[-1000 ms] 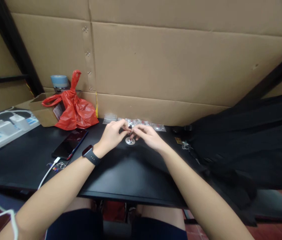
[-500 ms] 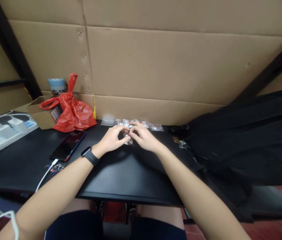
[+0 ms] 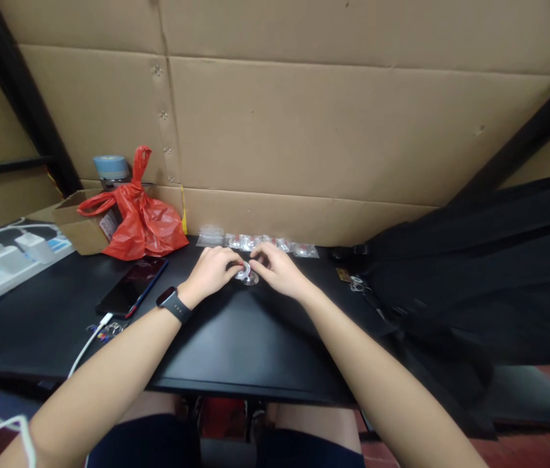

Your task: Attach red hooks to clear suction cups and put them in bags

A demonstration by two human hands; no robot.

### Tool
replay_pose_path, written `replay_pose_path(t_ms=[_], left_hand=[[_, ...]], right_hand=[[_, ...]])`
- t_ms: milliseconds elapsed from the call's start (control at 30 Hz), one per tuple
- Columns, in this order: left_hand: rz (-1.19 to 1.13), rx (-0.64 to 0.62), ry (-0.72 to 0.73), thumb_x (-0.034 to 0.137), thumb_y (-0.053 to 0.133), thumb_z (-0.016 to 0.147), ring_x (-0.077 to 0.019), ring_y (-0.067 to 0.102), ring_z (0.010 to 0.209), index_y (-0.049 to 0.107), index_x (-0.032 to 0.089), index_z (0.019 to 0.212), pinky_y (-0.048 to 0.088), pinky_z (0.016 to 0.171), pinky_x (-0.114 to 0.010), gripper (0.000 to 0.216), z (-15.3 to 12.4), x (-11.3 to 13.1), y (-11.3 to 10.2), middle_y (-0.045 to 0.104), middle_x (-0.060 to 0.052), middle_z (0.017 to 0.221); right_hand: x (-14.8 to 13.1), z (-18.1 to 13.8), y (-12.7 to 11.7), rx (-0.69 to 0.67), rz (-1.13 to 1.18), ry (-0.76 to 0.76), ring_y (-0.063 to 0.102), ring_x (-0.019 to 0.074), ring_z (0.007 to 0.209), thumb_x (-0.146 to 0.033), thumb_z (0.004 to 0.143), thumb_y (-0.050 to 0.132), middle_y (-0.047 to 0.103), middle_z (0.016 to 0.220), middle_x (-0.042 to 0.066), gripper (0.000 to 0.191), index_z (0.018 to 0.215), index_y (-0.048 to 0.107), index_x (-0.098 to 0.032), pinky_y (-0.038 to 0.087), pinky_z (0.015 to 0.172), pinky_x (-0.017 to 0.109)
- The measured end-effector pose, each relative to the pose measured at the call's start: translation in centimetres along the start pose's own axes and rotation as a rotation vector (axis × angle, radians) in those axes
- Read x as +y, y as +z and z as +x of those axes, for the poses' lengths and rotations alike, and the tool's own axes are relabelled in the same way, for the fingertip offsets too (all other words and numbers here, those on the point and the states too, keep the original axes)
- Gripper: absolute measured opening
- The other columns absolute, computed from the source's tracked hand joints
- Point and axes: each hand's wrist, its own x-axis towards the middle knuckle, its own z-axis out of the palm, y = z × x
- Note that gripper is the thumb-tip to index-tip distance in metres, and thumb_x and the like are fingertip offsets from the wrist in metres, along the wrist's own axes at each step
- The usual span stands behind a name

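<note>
Between my hands is a small shiny round disc (image 3: 243, 272), silvery with a trace of red. My left hand (image 3: 212, 270), below a dark wristwatch (image 3: 174, 304), pinches it at its left edge between thumb and fingers. Just to the right, my right hand (image 3: 279, 270) has its fingers curved, with a gap between thumb and forefinger; its thumb tip is beside the disc. A second shiny round piece (image 3: 252, 279) lies on the black table (image 3: 255, 344) under the first. Behind my hands, several small clear packets (image 3: 240, 242) with shiny pieces inside stand in a row.
At left are a phone (image 3: 132, 286) on a white cable, a bunch of keys (image 3: 112, 331), a red plastic bag (image 3: 145, 224), a cardboard box (image 3: 77, 224) and a power strip (image 3: 16, 270). Black cloth (image 3: 480, 273) covers the right side. A cardboard wall (image 3: 299, 130) rises behind.
My hands have drawn slightly apart, and the right thumb and forefinger have parted. The disc now shows more clearly in my left fingers, with the second piece below it.
</note>
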Motion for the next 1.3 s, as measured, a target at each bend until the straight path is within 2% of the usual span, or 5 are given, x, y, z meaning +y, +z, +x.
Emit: replay_pose_path(t_ms=[167,300,667,1133,1300], left_hand=[[-0.006,-0.029,-0.106,0.024,0.058,0.093,-0.0178,0.068,0.078,0.071,0.022,0.085,0.045,0.075,-0.026,0.015,-0.2,-1.3,-0.3,0.075,-0.001,0.084],[-0.061,-0.010,-0.171,0.025,0.056,0.094,-0.0173,0.069,0.075,0.069,0.021,0.087,0.046,0.072,-0.025,0.016,-0.2,-1.7,-0.2,0.075,-0.002,0.086],[-0.453,0.043,-0.252,0.033,0.054,0.093,-0.0186,0.072,0.089,0.064,0.021,0.091,0.051,0.081,-0.026,0.016,-0.1,-0.2,0.9,0.075,-0.002,0.094],[-0.295,0.003,-0.255,0.033,0.055,0.092,-0.0165,0.068,0.078,0.069,0.021,0.091,0.050,0.079,-0.026,0.018,-0.1,0.1,0.7,0.075,0.000,0.090],[-0.049,-0.103,-0.224,0.045,0.048,0.096,-0.0240,0.064,0.103,0.071,0.024,0.098,0.045,0.095,-0.038,0.032,-0.1,-1.5,0.4,0.073,-0.004,0.107]], right_hand=[[0.7,-0.2,1.0,-0.183,-0.226,0.118,0.063,0.0197,0.087,-0.028,0.088,0.065,0.069,0.098,0.006,0.016,0.102,0.068,-0.020,0.045,0.073,0.029],[0.5,0.2,1.6,-0.142,-0.235,0.126,0.065,0.0190,0.085,-0.019,0.087,0.062,0.071,0.089,0.005,0.008,0.087,0.069,-0.020,0.045,0.072,0.027],[0.2,0.5,2.4,0.033,0.622,0.329,0.074,0.0171,0.075,-0.034,0.089,0.060,0.070,0.095,0.005,0.015,0.090,0.056,-0.020,0.054,0.059,0.024],[-0.3,0.3,1.3,-0.090,0.759,0.316,0.072,0.0134,0.071,-0.038,0.081,0.074,0.067,0.102,0.005,0.036,0.109,0.060,-0.022,0.058,0.064,0.025],[0.3,0.4,1.0,-0.046,0.613,0.241,0.068,0.0153,0.079,-0.036,0.070,0.080,0.067,0.104,0.006,0.041,0.102,0.062,-0.019,0.058,0.067,0.029]])
